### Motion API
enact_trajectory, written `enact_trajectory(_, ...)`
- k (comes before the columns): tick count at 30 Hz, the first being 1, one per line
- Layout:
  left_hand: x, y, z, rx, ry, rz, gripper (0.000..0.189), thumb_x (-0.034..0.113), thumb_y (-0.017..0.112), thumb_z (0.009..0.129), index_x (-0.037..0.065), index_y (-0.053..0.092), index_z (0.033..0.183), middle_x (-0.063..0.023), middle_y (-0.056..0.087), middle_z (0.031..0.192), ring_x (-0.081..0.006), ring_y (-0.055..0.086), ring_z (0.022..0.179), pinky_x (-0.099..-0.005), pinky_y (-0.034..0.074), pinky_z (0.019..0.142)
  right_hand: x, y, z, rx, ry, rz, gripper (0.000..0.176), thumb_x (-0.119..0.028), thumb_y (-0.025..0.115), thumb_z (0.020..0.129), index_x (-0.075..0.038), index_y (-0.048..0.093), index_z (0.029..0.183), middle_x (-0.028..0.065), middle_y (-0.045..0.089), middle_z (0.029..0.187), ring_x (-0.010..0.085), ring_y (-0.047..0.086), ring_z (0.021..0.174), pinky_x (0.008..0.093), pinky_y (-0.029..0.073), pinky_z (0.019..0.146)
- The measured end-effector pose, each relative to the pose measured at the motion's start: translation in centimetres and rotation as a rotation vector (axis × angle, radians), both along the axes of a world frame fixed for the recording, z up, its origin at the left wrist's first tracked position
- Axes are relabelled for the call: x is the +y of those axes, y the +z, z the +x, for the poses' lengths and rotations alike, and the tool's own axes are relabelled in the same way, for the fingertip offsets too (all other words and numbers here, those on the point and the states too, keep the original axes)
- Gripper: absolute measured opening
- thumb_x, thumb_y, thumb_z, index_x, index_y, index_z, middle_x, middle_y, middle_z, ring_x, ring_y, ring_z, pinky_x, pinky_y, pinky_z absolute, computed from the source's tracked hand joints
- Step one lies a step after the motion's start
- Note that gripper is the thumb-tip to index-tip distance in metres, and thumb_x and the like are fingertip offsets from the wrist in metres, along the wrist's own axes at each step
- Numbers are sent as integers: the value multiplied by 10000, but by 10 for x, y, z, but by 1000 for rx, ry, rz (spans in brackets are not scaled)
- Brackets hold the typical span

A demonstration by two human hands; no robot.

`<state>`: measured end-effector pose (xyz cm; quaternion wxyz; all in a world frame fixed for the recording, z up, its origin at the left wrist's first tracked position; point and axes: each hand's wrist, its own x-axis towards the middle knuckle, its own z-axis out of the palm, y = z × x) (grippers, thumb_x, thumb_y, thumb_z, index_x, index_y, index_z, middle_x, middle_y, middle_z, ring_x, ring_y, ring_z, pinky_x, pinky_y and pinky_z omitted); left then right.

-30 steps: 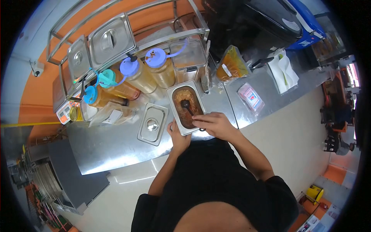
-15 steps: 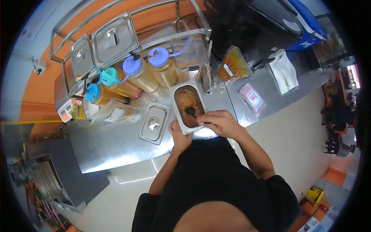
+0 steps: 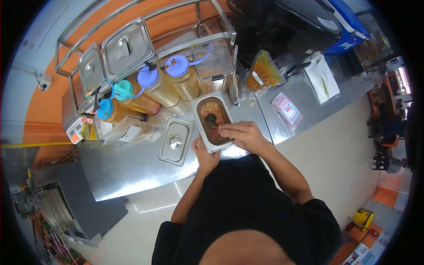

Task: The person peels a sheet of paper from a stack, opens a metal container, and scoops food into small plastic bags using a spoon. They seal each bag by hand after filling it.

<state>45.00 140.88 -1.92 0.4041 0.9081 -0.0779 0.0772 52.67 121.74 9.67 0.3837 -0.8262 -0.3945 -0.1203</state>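
A deep steel food pan stands on the counter before me, holding a reddish-brown sauce with shredded bits. My left hand grips its near left corner, thumb along the outer wall. Over the near right part of the pan, my right hand is closed on the handle of a small black spoon. The spoon's bowl sits in the sauce; much of its handle is hidden by my fingers. Left of the pan lies a steel lid with a round knob.
Squeeze bottles with purple and teal caps line the back left, beside a metal rack. A bag of orange sauce, a pink packet and white paper lie to the right.
My right hand and the spoon have shifted slightly up and left within the pan, and the sauce's surface looks stirred. My left hand keeps its hold on the corner.
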Motion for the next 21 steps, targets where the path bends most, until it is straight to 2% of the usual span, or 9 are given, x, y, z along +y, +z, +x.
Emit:
enact_trajectory(3, 0, -1, 1, -12, -7, 14, 536, 179, 712, 768, -10, 556, 1244, -213, 492, 1342, -369, 363, 1345, -490, 229, 1040, 0, 6, 4, 3, -31, 76, 358, 33, 663, 687, -92, 700, 1020, 70, 717, 1098, 252, 712, 857, 344, 564, 705)
enact_trajectory(7, -2, 4, 0, -29, 14, -18, 554, 180, 711, 765, -21, 544, 1253, -216, 486, 1345, -367, 359, 1348, -490, 227, 1041, -3, 7, 4, 2, -45, 33, 331, 43, 664, 691, -80, 699, 996, 70, 723, 1071, 259, 712, 851, 333, 564, 697)
enact_trajectory(9, -2, 3, 0, -24, 12, -18, 563, 182, 710, 766, -26, 537, 1260, -218, 484, 1349, -365, 358, 1350, -488, 227, 1041, -6, 7, -3, 159, 46, -37, 291, 43, 666, 718, -70, 705, 983, 76, 728, 1033, 267, 711, 840, 328, 564, 696)
enact_trajectory(12, -2, 4, 0, -7, 23, -18, 579, 184, 710, 766, -33, 526, 1271, -220, 480, 1358, -360, 357, 1353, -486, 227, 1042, -13, 20, -9, 308, 72, 2, 260, 31, 661, 749, -72, 714, 981, 81, 729, 1005, 271, 711, 835, 338, 566, 704)
enact_trajectory(14, -4, 5, 0, 4, 32, -17, 584, 183, 709, 766, -36, 522, 1274, -220, 478, 1363, -358, 357, 1355, -484, 227, 1043, -21, 44, -11, 313, 69, 6, 261, 26, 661, 756, -71, 716, 992, 87, 728, 1010, 275, 711, 838, 348, 567, 714)
enact_trajectory(16, -5, 6, 0, -59, 75, -28, 441, 160, 698, 772, 15, 576, 1170, -165, 521, 1210, -358, 410, 1187, -469, 247, 1029, -27, 58, -12, 318, 59, 14, 262, 21, 661, 764, -70, 719, 1003, 92, 727, 1015, 279, 710, 840, 359, 569, 725)
enact_trajectory(17, -5, 6, 0, -58, 70, -26, 441, 160, 698, 772, 15, 576, 1170, -165, 521, 1210, -358, 410, 1187, -469, 247, 1029, -29, 61, -13, 366, 99, 9, 266, 20, 660, 762, -71, 720, 1004, 92, 727, 1019, 282, 710, 843, 364, 569, 727)
enact_trajectory(19, -3, 1, -1, -8, 52, -39, 580, 202, 710, 772, -39, 523, 1266, -228, 494, 1330, -356, 379, 1328, -486, 226, 1046, -30, 54, -14, 411, 130, 8, 270, 20, 659, 760, -73, 722, 1006, 92, 727, 1023, 284, 710, 845, 369, 570, 730)
enact_trajectory(21, 2, -7, -2, -4, 35, -19, 570, 209, 713, 773, -37, 529, 1254, -222, 505, 1301, -360, 395, 1300, -485, 227, 1046, -20, 20, -16, 321, 126, 21, 263, 14, 656, 764, -75, 721, 1003, 85, 726, 1041, 287, 707, 845, 368, 572, 736)
